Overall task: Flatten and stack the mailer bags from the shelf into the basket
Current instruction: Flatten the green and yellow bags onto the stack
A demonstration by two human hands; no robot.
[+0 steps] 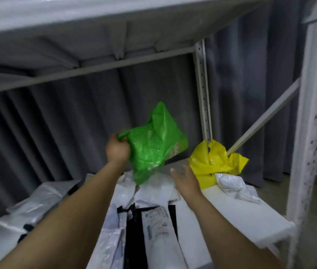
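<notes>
Green and crumpled, one mailer bag [153,144] hangs above the shelf [221,206], held at its left corner by the left hand [117,150], whose grip is closed on the plastic. The right hand [185,178] is open, fingers spread, just below the bag's right edge and not touching it. This looks like the lift-and-flatten step: the right hand would need to catch the free edge so both can pull the bag smooth, while a yellow bag [214,162] and white bags [149,187] wait on the shelf and no basket is in view.
</notes>
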